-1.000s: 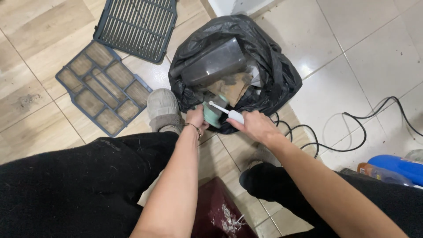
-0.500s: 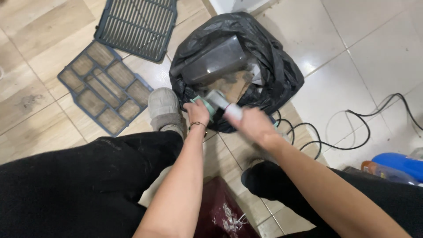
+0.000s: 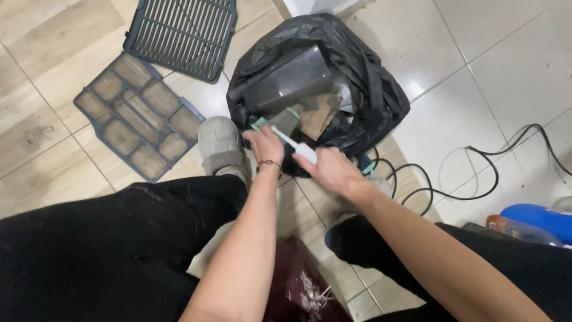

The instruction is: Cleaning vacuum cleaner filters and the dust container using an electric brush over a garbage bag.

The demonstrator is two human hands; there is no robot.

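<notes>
In the head view, a small pale green filter part [image 3: 280, 122] is gripped by the left hand [image 3: 264, 145] just above the centre of the frame, at the near edge of a black rubbish bag [image 3: 375, 101]. A white brush [image 3: 295, 146] is grasped by the right hand [image 3: 329, 170], its thin head laid against the green part. Inside the open bag a dark translucent dust bin [image 3: 286, 77] and a piece of brown cardboard [image 3: 319, 116] are seen. A bracelet is worn on the left wrist. On the tiled floor [image 3: 488, 65] at the upper left, a dusty blue-framed filter panel [image 3: 138, 116] and a dark grille [image 3: 182, 33] are laid side by side. A grey slipper [image 3: 220, 143] is placed just left of the hands. A black cable [image 3: 476, 179] is looped at the right, and a blue object [image 3: 539, 217] is seen at the right edge.
</notes>
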